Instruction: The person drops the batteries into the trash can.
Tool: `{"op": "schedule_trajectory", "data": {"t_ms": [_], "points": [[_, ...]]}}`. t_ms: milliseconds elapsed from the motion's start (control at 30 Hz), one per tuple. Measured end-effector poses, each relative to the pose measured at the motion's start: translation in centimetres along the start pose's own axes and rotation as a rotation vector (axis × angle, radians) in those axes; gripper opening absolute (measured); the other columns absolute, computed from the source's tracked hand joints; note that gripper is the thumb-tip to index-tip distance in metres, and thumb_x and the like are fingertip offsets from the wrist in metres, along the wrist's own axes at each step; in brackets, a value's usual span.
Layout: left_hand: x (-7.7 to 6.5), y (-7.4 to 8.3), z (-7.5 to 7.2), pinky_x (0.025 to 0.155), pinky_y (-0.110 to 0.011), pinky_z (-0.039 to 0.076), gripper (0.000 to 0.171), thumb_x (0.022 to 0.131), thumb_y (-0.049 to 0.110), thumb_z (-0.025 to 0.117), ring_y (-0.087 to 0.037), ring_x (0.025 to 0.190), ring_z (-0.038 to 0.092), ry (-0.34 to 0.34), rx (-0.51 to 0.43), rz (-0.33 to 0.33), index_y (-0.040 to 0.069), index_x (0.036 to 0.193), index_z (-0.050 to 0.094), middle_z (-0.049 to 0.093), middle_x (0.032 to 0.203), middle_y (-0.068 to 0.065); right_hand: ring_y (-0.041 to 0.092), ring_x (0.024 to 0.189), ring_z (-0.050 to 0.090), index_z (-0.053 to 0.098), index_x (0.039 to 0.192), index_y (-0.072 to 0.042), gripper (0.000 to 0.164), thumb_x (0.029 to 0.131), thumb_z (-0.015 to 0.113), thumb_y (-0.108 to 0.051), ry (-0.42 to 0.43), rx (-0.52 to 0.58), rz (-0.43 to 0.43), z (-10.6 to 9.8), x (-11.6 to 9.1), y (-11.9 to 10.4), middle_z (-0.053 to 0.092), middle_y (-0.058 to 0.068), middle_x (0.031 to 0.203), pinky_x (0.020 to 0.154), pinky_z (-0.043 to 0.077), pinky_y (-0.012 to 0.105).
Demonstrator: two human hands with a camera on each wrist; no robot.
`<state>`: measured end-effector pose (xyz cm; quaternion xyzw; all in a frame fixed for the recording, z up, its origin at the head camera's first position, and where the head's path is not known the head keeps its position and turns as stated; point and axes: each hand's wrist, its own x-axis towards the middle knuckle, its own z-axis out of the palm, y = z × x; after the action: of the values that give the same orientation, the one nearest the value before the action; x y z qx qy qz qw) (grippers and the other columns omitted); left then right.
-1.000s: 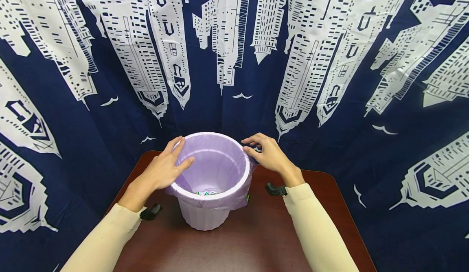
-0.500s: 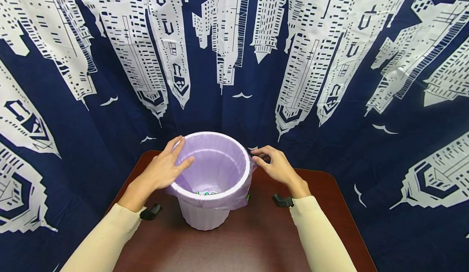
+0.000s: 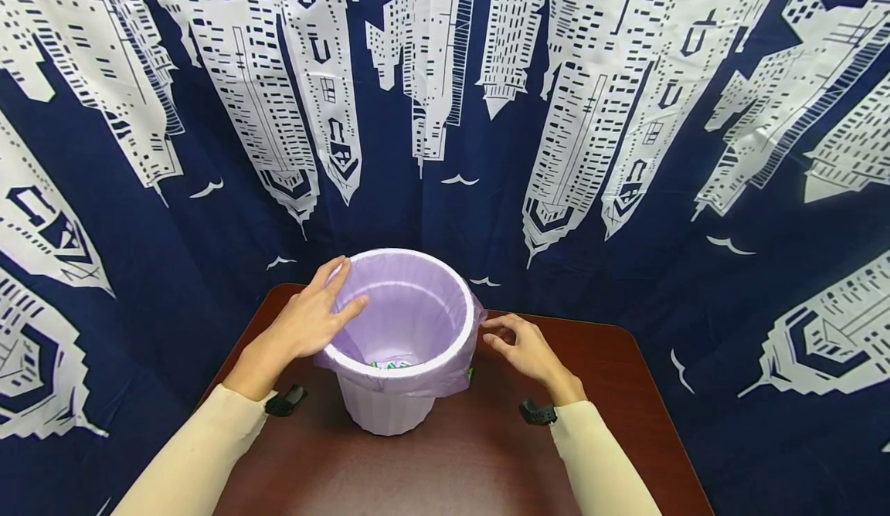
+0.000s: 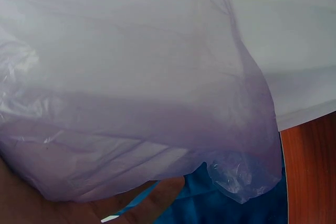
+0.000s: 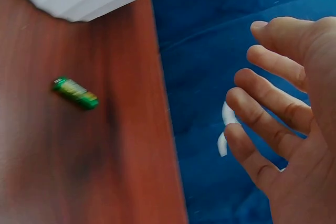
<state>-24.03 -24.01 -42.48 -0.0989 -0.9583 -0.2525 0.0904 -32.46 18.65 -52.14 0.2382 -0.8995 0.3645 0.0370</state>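
Note:
A white ribbed trash bin (image 3: 378,415) stands upright on the table, lined with a thin purple trash bag (image 3: 459,381) folded out over its rim. My left hand (image 3: 309,323) grips the bin's left rim, thumb over the inside; its fingers (image 4: 163,198) show along the outside, partly behind the bag in the left wrist view. Just right of the bin, near the bag's loose edge, my right hand (image 3: 524,350) holds nothing, its fingers loosely bent. Below the bin's right side lies a green battery (image 5: 76,93). Several small green and white pieces (image 3: 391,364) lie at the bin's bottom.
The brown wooden table (image 3: 480,454) ends behind and to the right of the bin. A dark blue curtain (image 3: 431,207) with white city buildings hangs close around the table. Each wrist carries a small black camera (image 3: 537,412).
My right hand has left the bin's right rim, moving down and outward to the right beside the bag. The left hand and the bin have stayed in place.

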Motion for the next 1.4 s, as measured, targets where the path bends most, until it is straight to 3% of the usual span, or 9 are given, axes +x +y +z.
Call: {"op": "schedule_trajectory", "data": {"t_ms": [267,500,633,800,1100,1400], "points": [[-0.1,0.0,-0.1,0.129,-0.078,0.045,0.089,0.119,0.056,0.057,-0.060,0.156,0.058,0.002,-0.006,-0.001,0.001,0.183,0.030,0.024,0.193,-0.019,0.017,0.100,0.081,0.083,0.138,-0.006,0.034,0.105,0.088,-0.015,-0.049,0.063,0.065,2.9,-1.4,2.7,0.081,0.013,0.124,0.087,0.063,0.024],[0.0,0.0,0.0,0.130,-0.078,0.045,0.089,0.119,0.057,0.057,-0.061,0.155,0.059,0.005,-0.005,0.000,0.001,0.183,0.030,0.024,0.194,-0.018,0.024,0.110,0.081,0.080,0.142,-0.007,0.042,0.102,0.091,-0.014,-0.085,0.070,0.126,5.1,-2.4,4.0,0.078,0.013,0.131,0.100,0.070,0.046],[0.1,0.0,0.0,0.130,-0.078,0.045,0.089,0.118,0.057,0.056,-0.061,0.155,0.059,0.006,-0.006,0.002,0.001,0.183,0.031,0.024,0.194,-0.018,0.028,0.114,0.080,0.080,0.143,-0.009,0.047,0.099,0.095,-0.016,-0.089,0.075,0.148,6.3,-2.8,4.5,0.077,0.013,0.136,0.102,0.070,0.051],[0.1,-0.1,0.1,0.130,-0.078,0.045,0.090,0.118,0.058,0.056,-0.062,0.154,0.059,0.004,-0.005,-0.003,0.002,0.183,0.030,0.024,0.194,-0.017,0.029,0.112,0.080,0.079,0.143,-0.010,0.054,0.093,0.100,-0.016,-0.085,0.074,0.158,7.6,-3.0,4.8,0.074,0.016,0.138,0.097,0.070,0.049],[-0.1,-0.1,0.1,0.130,-0.078,0.044,0.090,0.118,0.060,0.055,-0.063,0.154,0.059,-0.006,-0.014,-0.014,0.003,0.184,0.029,0.023,0.194,-0.016,0.022,0.103,0.074,0.075,0.147,-0.006,0.067,0.087,0.104,-0.018,-0.071,0.033,0.201,9.5,-3.0,5.3,0.070,0.015,0.134,0.089,0.062,0.030],[-0.1,-0.2,0.1,0.130,-0.078,0.045,0.090,0.118,0.060,0.054,-0.062,0.154,0.059,-0.002,-0.013,-0.011,0.004,0.184,0.030,0.024,0.194,-0.016,0.017,0.098,0.066,0.076,0.143,-0.004,0.070,0.083,0.108,-0.021,-0.056,-0.003,0.201,10.8,-3.0,5.6,0.067,0.011,0.125,0.085,0.056,0.028]]}}
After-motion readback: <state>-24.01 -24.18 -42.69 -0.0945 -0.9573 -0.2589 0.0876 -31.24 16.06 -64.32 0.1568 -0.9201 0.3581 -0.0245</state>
